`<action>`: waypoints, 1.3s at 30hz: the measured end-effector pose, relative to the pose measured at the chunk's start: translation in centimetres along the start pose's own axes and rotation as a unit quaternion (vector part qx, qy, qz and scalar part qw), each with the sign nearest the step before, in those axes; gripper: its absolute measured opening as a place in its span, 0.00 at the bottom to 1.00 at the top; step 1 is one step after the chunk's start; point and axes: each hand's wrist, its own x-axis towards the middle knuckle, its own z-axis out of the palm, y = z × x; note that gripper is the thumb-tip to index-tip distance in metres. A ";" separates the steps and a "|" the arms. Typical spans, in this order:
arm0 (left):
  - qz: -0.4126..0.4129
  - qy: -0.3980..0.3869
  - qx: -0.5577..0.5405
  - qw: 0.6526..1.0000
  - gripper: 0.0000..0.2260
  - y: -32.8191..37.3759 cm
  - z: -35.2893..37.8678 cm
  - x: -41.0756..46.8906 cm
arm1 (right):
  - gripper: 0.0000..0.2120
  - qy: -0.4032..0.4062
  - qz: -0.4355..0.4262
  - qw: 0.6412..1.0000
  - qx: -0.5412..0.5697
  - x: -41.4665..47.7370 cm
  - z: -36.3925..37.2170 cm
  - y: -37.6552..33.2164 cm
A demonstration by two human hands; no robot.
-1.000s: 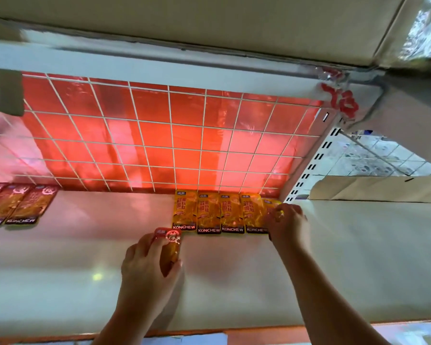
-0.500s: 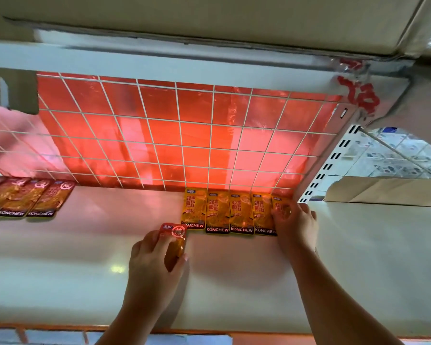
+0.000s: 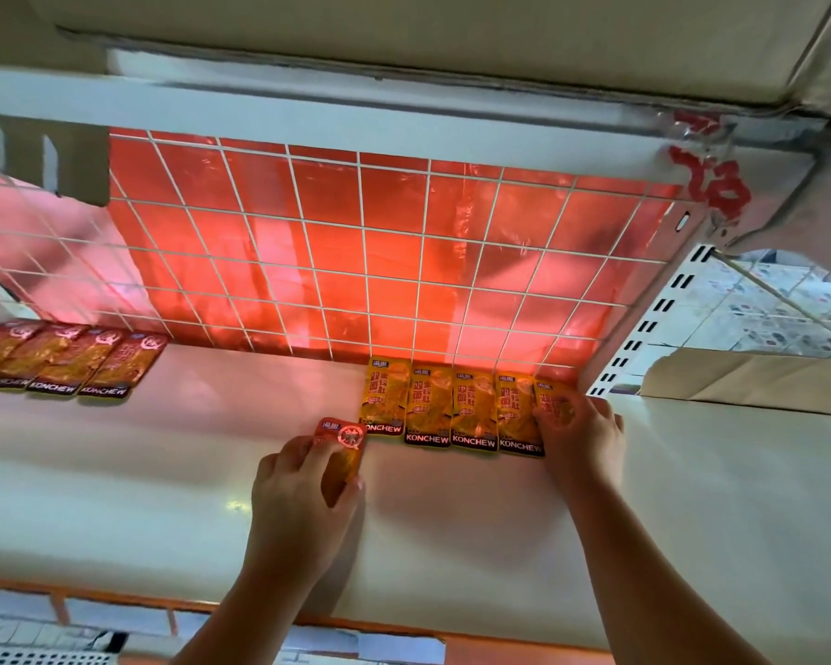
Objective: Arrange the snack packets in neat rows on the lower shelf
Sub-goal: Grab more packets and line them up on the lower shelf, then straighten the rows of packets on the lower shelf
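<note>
While pinched in the left hand [image 3: 303,491], red packet [image 3: 339,443] just left of the yellow row [image 3: 452,407] on the white shelf [image 3: 164,463], long axis front to back. Right hand [image 3: 579,431] flat on the row's last packet, gripping nothing.

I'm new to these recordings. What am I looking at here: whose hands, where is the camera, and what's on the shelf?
There is no machine: a person wears a camera on the head, looking down at their own bare hands. The white shelf has a red wire-grid back. A row of yellow packets lies against the grid; a row of red packets lies far left. The left hand holds one red packet. The right hand rests on the rightmost yellow packet.
</note>
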 end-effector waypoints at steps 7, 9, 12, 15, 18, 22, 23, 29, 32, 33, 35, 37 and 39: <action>-0.039 0.021 -0.043 0.998 0.25 0.5 -0.3 0.7 | 0.18 0.021 -0.079 0.996 0.022 -2.9 -0.1 -3.6; -0.041 0.041 -0.056 0.997 0.24 0.9 -0.7 1.0 | 0.17 -0.001 -0.145 0.988 0.044 -4.7 0.6 -6.2; -0.056 0.049 -0.061 0.995 0.24 -0.1 -1.4 1.7 | 0.16 -0.045 -0.227 0.970 0.072 -8.4 1.7 -11.1; -0.055 0.050 -0.036 0.997 0.24 -3.0 -2.2 3.0 | 0.15 -0.104 -0.307 0.939 0.116 -12.0 2.9 -16.0; -0.053 0.042 0.027 0.997 0.25 -6.7 -3.5 4.8 | 0.20 -0.199 -0.356 0.907 0.105 -15.1 4.5 -20.7; -0.068 -0.022 0.083 0.994 0.29 -12.0 -5.4 7.3 | 0.26 -0.268 -0.368 0.885 0.097 -17.8 7.3 -26.7; -0.067 -0.023 0.087 0.994 0.28 -13.0 -5.7 7.8 | 0.28 -0.276 -0.366 0.884 0.092 -18.0 7.8 -27.9; -0.025 -0.020 0.011 0.999 0.25 -19.3 -7.8 10.2 | 0.34 -0.294 -0.373 0.880 0.017 -19.1 11.7 -34.1; 0.016 -0.028 0.012 0.999 0.23 -22.5 -9.1 10.5 | 0.31 -0.276 -0.360 0.891 -0.013 -19.3 13.2 -35.7; 0.027 -0.021 0.014 0.999 0.22 -23.4 -9.5 10.4 | 0.30 -0.273 -0.358 0.893 -0.022 -19.3 13.5 -35.9; 0.045 -0.011 0.038 0.998 0.20 -25.2 -10.3 10.5 | 0.31 -0.269 -0.348 0.897 -0.038 -19.4 14.1 -36.4; 0.057 0.000 0.066 0.996 0.21 -26.4 -10.8 10.6 | 0.32 -0.271 -0.334 0.902 -0.043 -19.2 14.4 -37.0; 0.066 0.007 0.073 0.995 0.20 -26.6 -10.8 10.7 | 0.31 -0.266 -0.331 0.905 -0.038 -19.0 14.5 -37.8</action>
